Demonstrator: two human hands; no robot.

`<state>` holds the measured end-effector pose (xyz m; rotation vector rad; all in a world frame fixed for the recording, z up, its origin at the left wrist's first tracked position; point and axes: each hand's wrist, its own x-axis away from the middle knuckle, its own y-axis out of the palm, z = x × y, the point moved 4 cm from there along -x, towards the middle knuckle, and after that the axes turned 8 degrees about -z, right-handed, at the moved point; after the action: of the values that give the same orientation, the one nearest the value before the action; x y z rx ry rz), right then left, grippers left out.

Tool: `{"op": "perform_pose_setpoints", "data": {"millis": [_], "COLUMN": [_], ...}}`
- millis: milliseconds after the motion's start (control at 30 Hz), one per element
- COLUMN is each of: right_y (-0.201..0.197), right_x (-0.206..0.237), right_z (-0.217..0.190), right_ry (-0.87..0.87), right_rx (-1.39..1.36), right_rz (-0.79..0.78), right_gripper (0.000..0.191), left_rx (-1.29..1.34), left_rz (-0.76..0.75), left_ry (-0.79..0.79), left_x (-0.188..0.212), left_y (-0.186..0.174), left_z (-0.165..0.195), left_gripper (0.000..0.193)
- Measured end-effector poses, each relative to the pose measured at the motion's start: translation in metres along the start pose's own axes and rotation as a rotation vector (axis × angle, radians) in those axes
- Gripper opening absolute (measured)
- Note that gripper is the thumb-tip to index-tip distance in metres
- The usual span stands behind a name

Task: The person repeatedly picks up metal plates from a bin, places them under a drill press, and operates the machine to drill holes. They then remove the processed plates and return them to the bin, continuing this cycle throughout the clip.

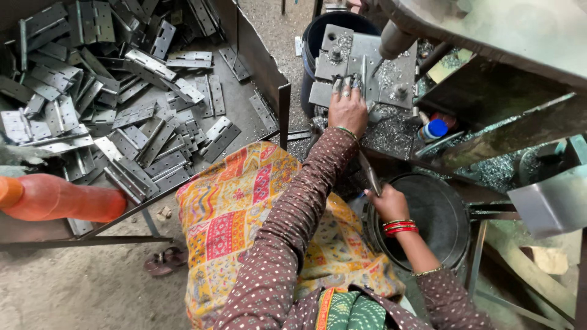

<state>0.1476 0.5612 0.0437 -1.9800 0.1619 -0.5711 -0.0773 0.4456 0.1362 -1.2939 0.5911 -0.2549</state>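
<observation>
Grey metal hinge leaf (369,174), narrow and flat, pinched in right-hand grip (387,201); left hand (347,110) spread on press plate (367,64).

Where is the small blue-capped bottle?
The blue-capped bottle stands right of the machine plate, amid metal shavings, beyond the black tub.

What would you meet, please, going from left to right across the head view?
Orange bottle → heap of metal hinges → patterned cloth → left hand on the press plate → right hand → black tub → blue-capped bottle.

Dull grey metal hinges (122,116); glossy orange plastic bottle (61,198)
</observation>
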Motion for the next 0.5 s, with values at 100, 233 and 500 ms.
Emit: {"op": "perform_pose_setpoints", "data": {"millis": [100,233,500], "right_y": [-0.013,-0.035,0.019], "right_x": [-0.008,-0.026,-0.010], "right_z": [-0.004,0.000,0.017], "right_ry": [-0.021,0.036,-0.041], "right_rx": [-0.019,0.095,0.003], "right_rz": [-0.104,-0.168,0.023], "right_gripper": [0.048,0.049,0.055], "left_rx": [0.059,-0.036,-0.088], "left_rz": [0.030,-0.087,-0.090], "left_ry": [0.007,-0.024,0.019], "left_x": [-0.001,-0.007,-0.016], "left_y": [-0.003,0.006,0.028], "left_z": [0.000,0.003,0.005], "left_gripper": [0.024,0.024,0.019]}}
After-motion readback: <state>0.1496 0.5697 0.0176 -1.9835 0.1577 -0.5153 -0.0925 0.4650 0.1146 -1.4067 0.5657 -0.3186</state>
